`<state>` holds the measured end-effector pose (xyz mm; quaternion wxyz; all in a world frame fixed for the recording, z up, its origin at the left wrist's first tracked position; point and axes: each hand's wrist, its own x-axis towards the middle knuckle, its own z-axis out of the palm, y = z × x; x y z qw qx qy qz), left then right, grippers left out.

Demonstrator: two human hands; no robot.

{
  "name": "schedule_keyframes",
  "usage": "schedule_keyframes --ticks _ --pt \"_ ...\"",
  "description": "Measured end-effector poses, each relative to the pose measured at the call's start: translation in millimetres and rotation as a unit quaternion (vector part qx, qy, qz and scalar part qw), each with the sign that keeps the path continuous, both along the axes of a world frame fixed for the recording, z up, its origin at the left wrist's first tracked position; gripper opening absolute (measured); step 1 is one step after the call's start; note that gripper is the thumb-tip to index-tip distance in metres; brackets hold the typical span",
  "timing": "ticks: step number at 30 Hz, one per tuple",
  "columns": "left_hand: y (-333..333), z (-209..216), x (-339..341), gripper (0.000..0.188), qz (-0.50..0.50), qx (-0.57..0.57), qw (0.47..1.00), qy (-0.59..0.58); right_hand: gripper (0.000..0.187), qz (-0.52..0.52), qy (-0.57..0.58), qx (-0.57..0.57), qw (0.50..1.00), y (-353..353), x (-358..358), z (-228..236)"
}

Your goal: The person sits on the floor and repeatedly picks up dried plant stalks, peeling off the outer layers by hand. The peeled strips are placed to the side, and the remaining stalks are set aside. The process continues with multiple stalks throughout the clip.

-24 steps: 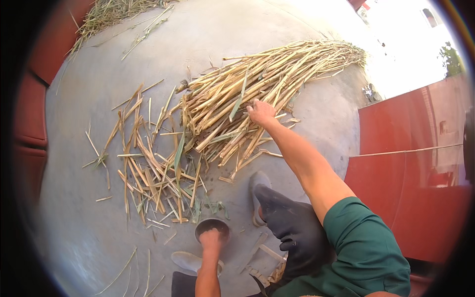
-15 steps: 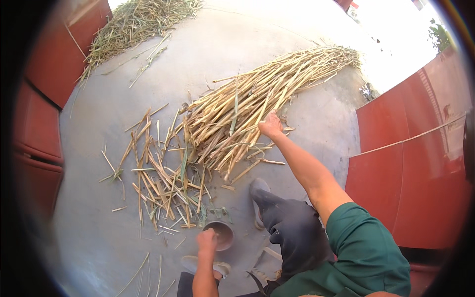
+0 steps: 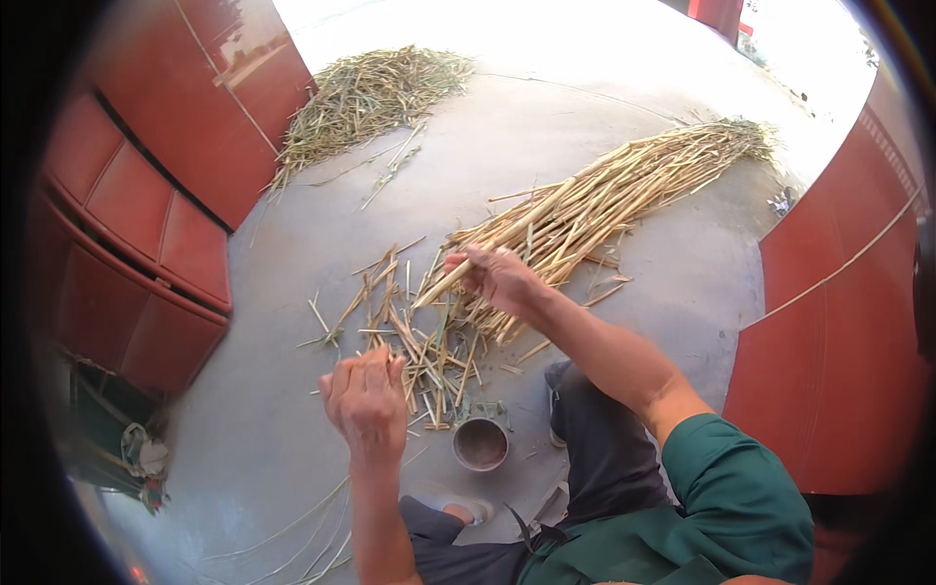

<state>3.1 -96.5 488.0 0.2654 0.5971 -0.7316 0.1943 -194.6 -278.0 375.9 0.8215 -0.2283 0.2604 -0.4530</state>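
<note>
Looking down, we had the left hand (image 3: 366,402) nearest, raised off to the left, back up, fingers curled into a loose fist. Palm was hidden, so we couldn't tell whether anything sat inside it. Green sleeve (image 3: 736,487) on the right arm, dark trousers (image 3: 604,444) below it. Next out, we saw the bowl (image 3: 481,446) on the floor just in front of the feet, right of the left hand.

Right hand (image 3: 495,280) was ahead and higher in view, fingers closed around a thick pale stalk (image 3: 437,291). One end stuck out past the fingers toward lower left; the rest ran up and right over the bundle (image 3: 639,207). Short cut pieces (image 3: 414,343) lay scattered between the two hands and beyond the bowl.

Bundle itself lay on the floor just past the right hand, stretching away to the upper right. Farthest, we had a loose heap (image 3: 382,97) against the left red panel (image 3: 200,107).
</note>
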Motion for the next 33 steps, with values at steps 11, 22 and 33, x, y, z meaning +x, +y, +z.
schedule_keyframes --ticks 11,22,33 --pt "4.3 -4.7 47.0 0.018 -0.008 0.143 0.982 -0.124 0.027 0.243 -0.004 -0.002 0.970 121.5 83.6 29.6" --pt "35.6 -32.9 112.3 0.026 0.063 0.234 0.969 -0.049 0.017 0.017 0.177 0.071 0.981 17.2 29.6 -49.5" --pt "4.5 -63.5 130.8 0.026 0.094 0.343 0.785 0.507 0.013 0.057 0.145 0.055 0.986 42.1 60.8 -43.5"
